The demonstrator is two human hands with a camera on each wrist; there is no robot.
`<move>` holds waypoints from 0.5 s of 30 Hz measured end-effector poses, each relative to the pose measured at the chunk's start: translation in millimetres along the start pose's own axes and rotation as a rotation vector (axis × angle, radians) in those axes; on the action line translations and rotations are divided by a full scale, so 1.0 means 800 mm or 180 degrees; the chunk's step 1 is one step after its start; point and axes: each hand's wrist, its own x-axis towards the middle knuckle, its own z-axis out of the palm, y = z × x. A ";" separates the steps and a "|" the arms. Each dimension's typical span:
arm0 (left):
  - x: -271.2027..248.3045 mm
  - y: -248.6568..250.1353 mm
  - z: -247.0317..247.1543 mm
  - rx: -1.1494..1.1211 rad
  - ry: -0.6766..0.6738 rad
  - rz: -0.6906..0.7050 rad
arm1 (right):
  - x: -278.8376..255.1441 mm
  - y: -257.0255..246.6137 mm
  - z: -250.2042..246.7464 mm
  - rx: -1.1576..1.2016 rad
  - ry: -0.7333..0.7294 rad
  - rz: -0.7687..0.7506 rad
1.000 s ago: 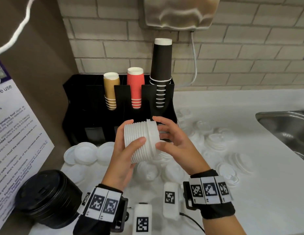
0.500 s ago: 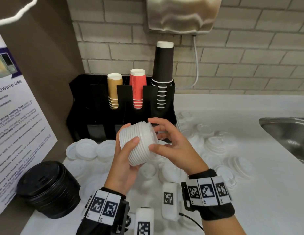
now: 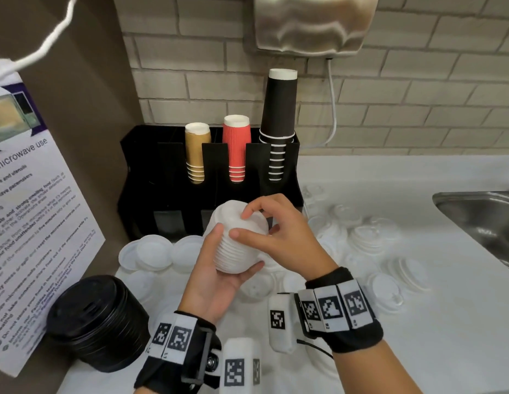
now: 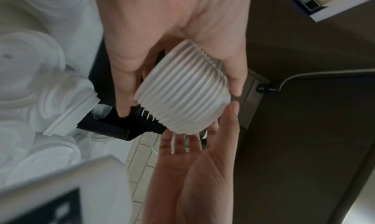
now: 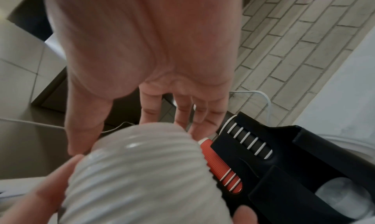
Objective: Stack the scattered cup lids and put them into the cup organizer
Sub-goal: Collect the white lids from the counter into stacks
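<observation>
Centrally, the left hand [image 3: 219, 277] cradles the stack of white lids [image 3: 237, 240] while the right hand [image 3: 281, 237] pinches its top, apparently squaring it for the black cup organizer [image 3: 139, 172].

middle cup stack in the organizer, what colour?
Red, with white rims; the middle cups show best in the head view.

The ribbed stack of lids [image 3: 238, 243] is white, the cup organizer [image 3: 139, 177] black. Its cups are tan [image 3: 197, 149], red [image 3: 236, 146] and black with white rims [image 3: 279, 115].
</observation>
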 end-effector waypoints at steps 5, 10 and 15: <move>0.001 0.009 -0.009 -0.0401 0.0102 -0.0133 | 0.012 -0.017 -0.028 0.0111 -0.0231 0.0036; 0.003 0.019 -0.016 -0.0630 0.0130 -0.0145 | 0.010 -0.001 -0.095 -0.0588 -0.0485 0.0544; 0.002 0.026 -0.020 -0.0682 0.0094 -0.0133 | -0.021 0.028 -0.113 -0.2265 -0.2113 0.1017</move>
